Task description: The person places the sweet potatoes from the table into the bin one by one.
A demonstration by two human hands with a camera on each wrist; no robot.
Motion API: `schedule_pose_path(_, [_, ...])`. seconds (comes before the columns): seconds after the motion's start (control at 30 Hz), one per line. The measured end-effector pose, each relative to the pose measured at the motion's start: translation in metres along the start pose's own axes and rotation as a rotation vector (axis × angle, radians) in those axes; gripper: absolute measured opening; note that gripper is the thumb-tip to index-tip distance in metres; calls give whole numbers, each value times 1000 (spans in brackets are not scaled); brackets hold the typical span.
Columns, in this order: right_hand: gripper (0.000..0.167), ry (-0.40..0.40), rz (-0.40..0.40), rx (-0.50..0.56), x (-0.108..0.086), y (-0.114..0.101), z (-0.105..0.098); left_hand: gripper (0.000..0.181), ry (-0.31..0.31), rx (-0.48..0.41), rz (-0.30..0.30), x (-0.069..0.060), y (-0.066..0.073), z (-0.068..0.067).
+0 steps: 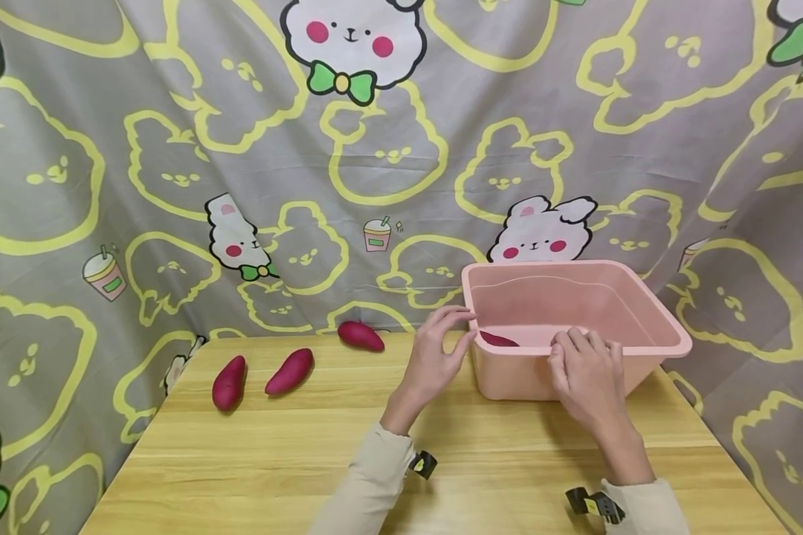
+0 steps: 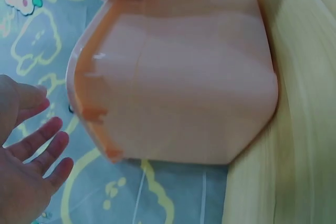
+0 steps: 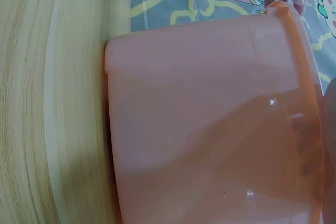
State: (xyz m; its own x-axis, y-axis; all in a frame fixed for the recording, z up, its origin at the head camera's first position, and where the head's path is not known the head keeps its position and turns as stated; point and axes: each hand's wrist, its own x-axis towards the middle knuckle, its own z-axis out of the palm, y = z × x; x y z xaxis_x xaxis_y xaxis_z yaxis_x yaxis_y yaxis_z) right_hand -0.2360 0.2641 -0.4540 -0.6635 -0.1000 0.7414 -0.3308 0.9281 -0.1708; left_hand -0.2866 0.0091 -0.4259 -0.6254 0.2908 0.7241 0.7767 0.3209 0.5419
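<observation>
A pink plastic bin (image 1: 578, 269) stands on the wooden table at the right. Over its front rim curl the fingers of my right hand (image 1: 589, 375), gripping it. My left hand (image 1: 435, 357) hovers by the bin's left front corner, its fingers spread and loosely bent. In the left wrist view the left hand (image 2: 31, 166) is apart from the bin (image 2: 178, 77) and holds nothing. Inside the bin, near that corner, lies a purple-red sweet potato (image 1: 498, 339), partly hidden by the front wall.
Three more sweet potatoes lie on the table's left side: one upright in view (image 1: 229, 383), one slanted (image 1: 290, 371) and one farther back (image 1: 360, 336). A grey curtain (image 1: 388, 178) with yellow cartoon outlines hangs behind the wooden table (image 1: 274, 461).
</observation>
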Motion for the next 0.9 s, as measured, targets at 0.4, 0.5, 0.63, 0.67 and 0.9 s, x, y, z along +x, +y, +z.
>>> schedule_pose_path(0.4, [25, 1, -8, -4, -1, 0, 0, 22, 20, 30, -42, -14, -10, -36])
schedule_pose_path(0.5, [25, -1, -5, 1, -1, 0, 0, 24, 21, 54, -43, -19, -12, -46])
schedule_pose_path(0.63, [25, -1, -4, -1, -1, 1, 0, 26, 28, 104, -29, -28, -16, -56])
schedule_pose_path(0.67, [25, 0, -4, -2, -1, 1, 0, 26, 32, 113, -27, -30, -17, -58])
schedule_pose_path(0.9, [25, 0, -2, -12, -2, 0, -1, 29, 56, 166, 8, -41, -27, -72])
